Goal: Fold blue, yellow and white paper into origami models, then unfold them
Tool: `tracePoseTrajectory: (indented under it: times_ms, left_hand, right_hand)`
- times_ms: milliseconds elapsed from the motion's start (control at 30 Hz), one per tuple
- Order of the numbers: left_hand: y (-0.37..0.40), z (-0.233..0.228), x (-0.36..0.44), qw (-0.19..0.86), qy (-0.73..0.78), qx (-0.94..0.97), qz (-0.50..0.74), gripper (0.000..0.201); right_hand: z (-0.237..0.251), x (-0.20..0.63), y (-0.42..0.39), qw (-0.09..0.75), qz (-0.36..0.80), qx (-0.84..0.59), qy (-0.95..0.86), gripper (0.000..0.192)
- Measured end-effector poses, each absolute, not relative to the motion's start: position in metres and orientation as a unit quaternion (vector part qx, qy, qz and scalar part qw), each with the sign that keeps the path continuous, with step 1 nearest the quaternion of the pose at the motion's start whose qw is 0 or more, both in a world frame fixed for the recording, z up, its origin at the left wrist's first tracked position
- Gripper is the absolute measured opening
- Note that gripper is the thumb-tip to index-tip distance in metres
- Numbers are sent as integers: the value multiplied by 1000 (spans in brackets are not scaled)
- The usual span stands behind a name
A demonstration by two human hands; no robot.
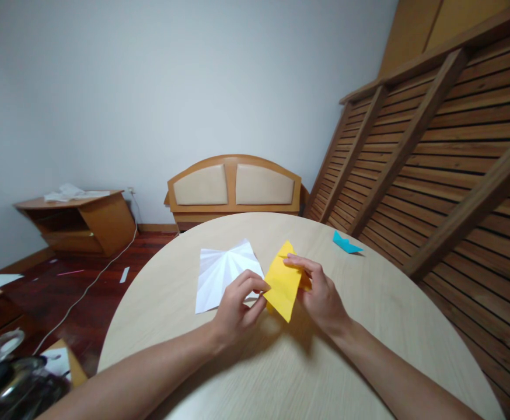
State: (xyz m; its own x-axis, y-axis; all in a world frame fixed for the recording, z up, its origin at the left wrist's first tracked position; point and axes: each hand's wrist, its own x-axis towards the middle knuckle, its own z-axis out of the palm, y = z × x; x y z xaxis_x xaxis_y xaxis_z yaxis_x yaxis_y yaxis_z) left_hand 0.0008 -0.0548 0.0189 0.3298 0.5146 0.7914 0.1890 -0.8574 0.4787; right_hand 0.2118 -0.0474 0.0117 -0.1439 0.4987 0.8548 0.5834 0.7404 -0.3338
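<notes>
A folded piece of yellow paper point(283, 286) is held up between my hands, tilted above the table. My left hand point(240, 303) pinches its left corner between thumb and fingertips. On the other side, my right hand point(320, 290) grips the right part, fingers over the front face and thumb behind. The back of the yellow paper and some of its folds are hidden from me. Just left of it, partly behind my left hand, lies a white sheet of paper point(217, 274) with creases fanning out from its upper edge.
The round wooden table point(255, 373) carries a small blue paper boat point(346, 243) at the right back. Beyond stands a headboard point(233, 208). Slatted wooden panels point(412, 157) lean along the right. A low cabinet point(106, 221) and a glass pot point(18, 385) are at left.
</notes>
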Motion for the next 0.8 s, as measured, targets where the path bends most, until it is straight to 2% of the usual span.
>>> tracePoseTrajectory:
  times_ms: [233, 467, 600, 700, 800]
  left_hand:
    - [-50, 22, 0, 118, 213, 766, 595, 12]
    - [-40, 38, -12, 86, 239, 715, 652, 4]
    - [-25, 58, -22, 49, 349, 650, 674, 12]
    - [-9, 71, -29, 108, 371, 668, 636, 18]
    - [5, 76, -35, 127, 392, 689, 597, 20]
  right_hand:
    - [33, 221, -56, 503, -133, -329, -788, 48]
    - [69, 219, -75, 434, -196, -347, -808, 35]
    - [96, 220, -79, 414, -215, -389, -794, 19]
    - [120, 225, -69, 386, -189, -450, -783, 20]
    - [137, 233, -45, 360, -64, -486, -794, 23]
